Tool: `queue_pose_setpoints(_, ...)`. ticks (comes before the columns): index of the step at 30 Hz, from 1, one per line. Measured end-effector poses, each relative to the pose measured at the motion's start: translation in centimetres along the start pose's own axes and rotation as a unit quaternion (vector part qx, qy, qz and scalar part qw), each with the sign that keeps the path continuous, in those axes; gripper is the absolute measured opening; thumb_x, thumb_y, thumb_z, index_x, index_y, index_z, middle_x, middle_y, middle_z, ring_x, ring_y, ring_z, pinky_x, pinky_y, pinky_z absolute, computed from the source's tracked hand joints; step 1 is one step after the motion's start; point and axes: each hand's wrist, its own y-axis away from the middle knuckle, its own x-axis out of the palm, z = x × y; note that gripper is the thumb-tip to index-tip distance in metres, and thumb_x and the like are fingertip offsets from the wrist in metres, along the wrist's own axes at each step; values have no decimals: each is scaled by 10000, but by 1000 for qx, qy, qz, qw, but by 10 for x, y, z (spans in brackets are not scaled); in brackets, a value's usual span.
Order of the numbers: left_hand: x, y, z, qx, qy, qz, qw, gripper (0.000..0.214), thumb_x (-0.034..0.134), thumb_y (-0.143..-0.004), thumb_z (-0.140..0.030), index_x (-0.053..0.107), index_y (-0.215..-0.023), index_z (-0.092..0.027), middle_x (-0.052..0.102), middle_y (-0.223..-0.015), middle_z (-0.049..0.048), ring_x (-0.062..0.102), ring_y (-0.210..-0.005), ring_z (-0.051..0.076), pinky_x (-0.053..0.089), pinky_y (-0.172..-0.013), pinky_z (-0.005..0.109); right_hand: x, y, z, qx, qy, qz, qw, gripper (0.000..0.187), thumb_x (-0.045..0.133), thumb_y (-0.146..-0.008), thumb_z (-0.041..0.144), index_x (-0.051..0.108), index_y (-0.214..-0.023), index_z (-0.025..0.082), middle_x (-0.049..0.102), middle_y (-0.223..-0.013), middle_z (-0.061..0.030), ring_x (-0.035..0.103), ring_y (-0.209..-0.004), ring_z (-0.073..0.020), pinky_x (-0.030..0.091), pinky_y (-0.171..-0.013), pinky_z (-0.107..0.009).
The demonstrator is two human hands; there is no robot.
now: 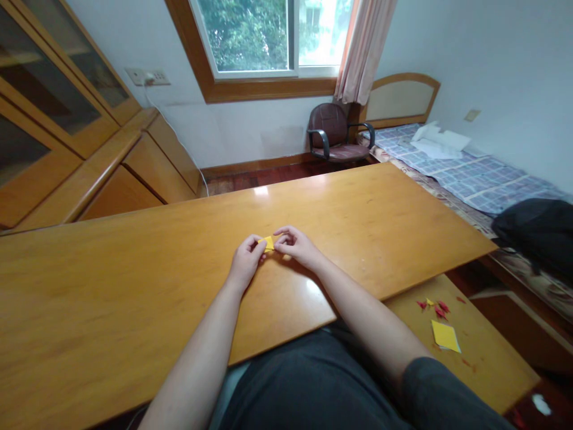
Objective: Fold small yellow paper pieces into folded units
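A small folded piece of yellow paper (269, 243) is held just above the wooden table, near the middle of the view. My left hand (246, 260) pinches it from the left, thumb on top and fingers partly beneath. At its right edge, the thumb and fingertips of my right hand (297, 246) close on the paper's corner, with the index finger arched above. The fingertips cover part of the paper, so its full folded shape is hidden.
The long wooden table (134, 298) spans the view. On a lower board (487, 364) at right lie a stack of yellow paper (445, 336) and several small red folded pieces (441, 307). Beyond are an office chair (333, 134), a bed (474, 173) and a black bag (537, 233).
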Motion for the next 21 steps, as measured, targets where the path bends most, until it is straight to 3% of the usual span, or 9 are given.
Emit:
queue_pose_setpoints(7,-1,-1,4,32,-50,25,998,232,648,-775,-397,588,-726,-178,498,-586,-53,440,-517,90,325,-491,199,-1,1,0,-6,17,21,1000,409,757,-718,326,560,-1049,186,621,-703,41,561,-621,-98,436,-601,-217)
queue_pose_setpoints(13,1,1,3,-2,24,11,1000,324,696,-754,-430,588,-943,-189,538,-639,-52,516,-507,100,399,-479,200,-1,0,0,10,-5,14,1000,450,783,-684,321,552,-1045,183,615,-719,45,540,-591,-88,409,-549,-201)
queue_pose_setpoints(17,3,1,3,57,39,-45,997,367,734,-723,-374,544,-985,-201,589,-830,-20,580,-598,102,485,-561,224,-2,-2,-2,2,-18,-5,1000,407,777,-675,302,554,-993,182,612,-693,49,537,-595,-88,409,-567,-207)
queue_pose_setpoints(21,3,1,7,97,-23,-34,994,242,702,-765,-347,573,-901,-193,611,-824,0,609,-665,125,493,-613,233,-1,-4,-3,-12,-14,-25,1000,368,764,-675,303,550,-950,187,612,-688,50,553,-606,-95,425,-597,-224)
